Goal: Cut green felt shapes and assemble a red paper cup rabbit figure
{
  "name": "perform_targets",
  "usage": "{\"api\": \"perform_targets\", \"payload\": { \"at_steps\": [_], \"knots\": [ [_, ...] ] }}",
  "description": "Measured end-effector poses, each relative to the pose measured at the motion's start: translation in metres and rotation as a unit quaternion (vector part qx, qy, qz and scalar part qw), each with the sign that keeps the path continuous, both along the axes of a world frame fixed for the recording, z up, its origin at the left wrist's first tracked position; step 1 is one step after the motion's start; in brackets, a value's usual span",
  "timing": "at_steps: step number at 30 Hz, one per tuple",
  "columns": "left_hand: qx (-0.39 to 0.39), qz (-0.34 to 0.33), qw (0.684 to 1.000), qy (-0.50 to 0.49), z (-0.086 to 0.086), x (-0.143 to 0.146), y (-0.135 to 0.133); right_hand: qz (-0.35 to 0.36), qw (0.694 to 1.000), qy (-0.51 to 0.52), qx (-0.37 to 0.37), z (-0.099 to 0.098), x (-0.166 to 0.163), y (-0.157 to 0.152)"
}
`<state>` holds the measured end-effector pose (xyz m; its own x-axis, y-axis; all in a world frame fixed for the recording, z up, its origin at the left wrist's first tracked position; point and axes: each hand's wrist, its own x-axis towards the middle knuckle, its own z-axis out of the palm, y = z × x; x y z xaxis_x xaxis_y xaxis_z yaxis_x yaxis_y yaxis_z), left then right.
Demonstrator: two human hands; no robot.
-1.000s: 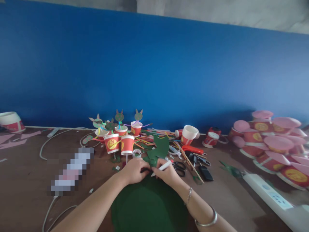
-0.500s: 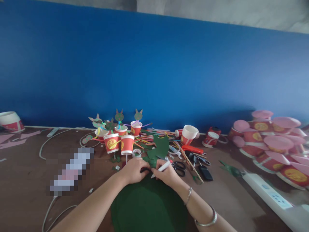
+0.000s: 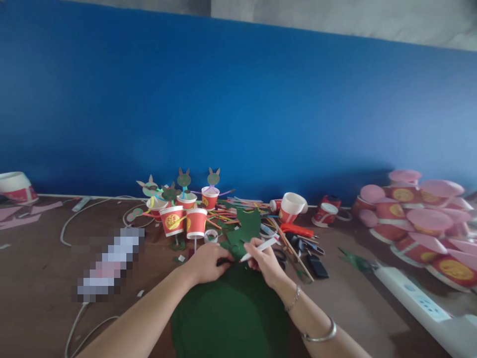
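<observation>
A large dark green sheet (image 3: 231, 313), looking like craft paper or felt, lies in front of me. My left hand (image 3: 207, 263) rests at its top edge with bent fingers, thumb and fingertips closed on the green material. In my right hand (image 3: 266, 263) is a slim white marker (image 3: 260, 248) with a red end, held like a pen. Its tip points down-left, close to the left fingertips. Just beyond my fingers sits a small green piece (image 3: 234, 248), partly covered. Black scissors (image 3: 280, 256) lie partly hidden behind my right hand.
Red-and-white paper cups (image 3: 172, 221) with animal-head figures stand beyond my left hand. Coloured sticks (image 3: 223, 215), an orange-red tool (image 3: 297, 229) and a black object (image 3: 317, 266) lie at the back. Pink-topped cups (image 3: 428, 221) pile up at right, near a power strip (image 3: 413, 293).
My right hand has moved a little to the right with the marker, whose tip is now farther from my left thumb. The left hand has stayed in place.
</observation>
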<state>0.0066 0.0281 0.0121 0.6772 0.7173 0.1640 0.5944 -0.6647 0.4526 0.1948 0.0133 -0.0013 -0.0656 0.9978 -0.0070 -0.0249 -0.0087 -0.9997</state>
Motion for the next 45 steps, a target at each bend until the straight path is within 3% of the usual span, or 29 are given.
{"api": "perform_targets", "payload": {
  "at_steps": [4,10,20,26,29,32,38,41,45],
  "knots": [
    [0.009,0.047,0.997,-0.061,0.000,-0.001,-0.002,-0.048,0.995,0.079,0.018,0.007,0.002,0.001],
    [0.003,0.054,0.984,-0.171,0.004,-0.002,-0.004,-0.052,0.997,0.031,0.046,0.007,-0.001,-0.005],
    [-0.014,0.020,0.988,-0.152,0.004,0.002,-0.006,-0.006,0.997,-0.024,0.074,0.011,-0.012,-0.016],
    [-0.019,0.029,0.996,-0.081,0.001,0.011,-0.014,0.024,0.971,-0.157,0.179,0.012,-0.015,-0.022],
    [-0.008,0.041,0.998,-0.052,0.000,0.017,-0.020,0.041,0.962,-0.213,0.168,0.011,-0.018,-0.025],
    [-0.024,0.061,0.996,-0.061,0.002,0.022,-0.026,0.045,0.961,-0.223,0.157,0.011,-0.020,-0.028],
    [-0.054,0.059,0.994,-0.078,0.003,0.025,-0.028,0.088,0.949,-0.219,0.208,0.009,-0.022,-0.027],
    [-0.021,0.084,0.987,-0.133,-0.002,0.024,-0.020,0.036,0.964,-0.189,0.184,0.004,-0.018,-0.017],
    [0.140,0.186,0.951,-0.203,-0.009,0.014,-0.003,-0.100,0.966,-0.177,0.157,0.003,-0.007,-0.005]
  ]
}}
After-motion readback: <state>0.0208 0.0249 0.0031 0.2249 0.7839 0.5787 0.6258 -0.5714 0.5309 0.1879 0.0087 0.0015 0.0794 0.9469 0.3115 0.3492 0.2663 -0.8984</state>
